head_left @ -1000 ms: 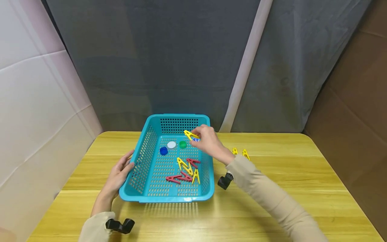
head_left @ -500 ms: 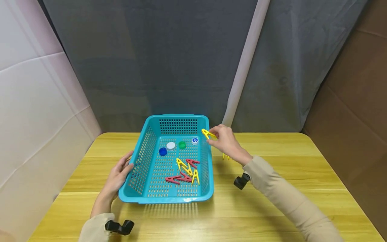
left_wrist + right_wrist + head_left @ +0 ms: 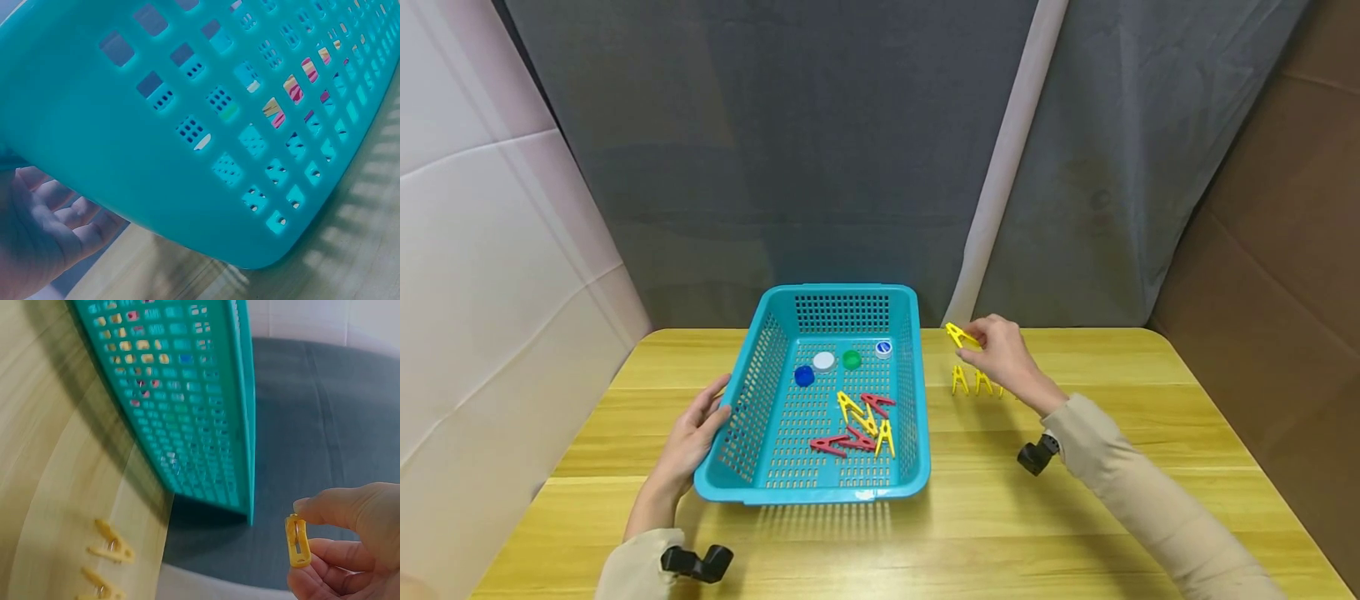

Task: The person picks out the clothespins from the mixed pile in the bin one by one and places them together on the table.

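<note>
One yellow clothespin (image 3: 962, 335) sits pinched in the right hand (image 3: 1006, 354), thumb against fingers, held above the bench (image 3: 1000, 517), just right of the blue plastic basket (image 3: 812, 497). Left hand (image 3: 692, 429) holds the basket's left rim, thumb at the edge, fingers tucked along the outside. Under and near the right hand, a row of yellow clothespins (image 3: 959, 379) on the bench: two plain, others partly hidden by that hand, exact count unclear. In the basket, near right part: three yellow pins (image 3: 885, 437) and three red pins (image 3: 857, 439), some overlapping. Far part: blue cap (image 3: 804, 376), white cap (image 3: 823, 362), green cap (image 3: 852, 359), and a white-and-blue cap (image 3: 883, 350) at far right.

Handling, judged by look: pin light, stiff plastic, hardly fragile, perhaps a bit slick. Best hold is a light thumb-and-finger pinch on the legs; hard squeezing there probably works the spring and opens the mouth. Overlapping pins may snag, so lift singly. Basket looks light, slightly flexible; rim gives the firmest hold.
</note>
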A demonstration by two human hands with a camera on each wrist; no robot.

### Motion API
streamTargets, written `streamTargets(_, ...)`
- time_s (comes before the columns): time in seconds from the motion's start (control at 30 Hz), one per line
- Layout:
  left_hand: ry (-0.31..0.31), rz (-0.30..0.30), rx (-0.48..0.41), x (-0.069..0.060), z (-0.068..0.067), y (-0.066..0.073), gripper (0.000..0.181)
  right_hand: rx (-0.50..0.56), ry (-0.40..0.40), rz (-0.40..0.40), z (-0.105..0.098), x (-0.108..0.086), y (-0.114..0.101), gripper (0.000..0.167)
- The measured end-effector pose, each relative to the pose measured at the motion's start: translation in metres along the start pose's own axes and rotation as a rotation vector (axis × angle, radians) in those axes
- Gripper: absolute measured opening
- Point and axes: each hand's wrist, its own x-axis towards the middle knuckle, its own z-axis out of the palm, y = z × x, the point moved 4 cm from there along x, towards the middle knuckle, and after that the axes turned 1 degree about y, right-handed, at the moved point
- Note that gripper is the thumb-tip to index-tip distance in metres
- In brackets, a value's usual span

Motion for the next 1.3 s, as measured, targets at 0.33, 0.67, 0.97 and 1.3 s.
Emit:
streamTargets(0.33, 0.011, -0.014, 0.019, 0.001, -0.001, 0.001, 0.054, -0.019, 0.045, 0.071, -0.010, -0.014, 0.038, 0.033)
streamTargets(0.67, 0.015, -0.013, 0.052, 0.000, 0.000, 0.000, 0.054, -0.015, 0.117, 0.082, -0.019, -0.026, 0.070, 0.030)
streamTargets(0.97, 0.015, -0.022, 0.073, -0.001, 0.000, 0.001, 0.053, -0.035, 0.156, 0.118, -0.019, -0.033, 0.093, 0.029)
streamTargets(1.3, 0.010, -0.008, 0.019, 0.000, 0.000, 0.000, 0.054, -0.016, 0.156, 0.180, -0.010, -0.039, 0.116, 0.029)
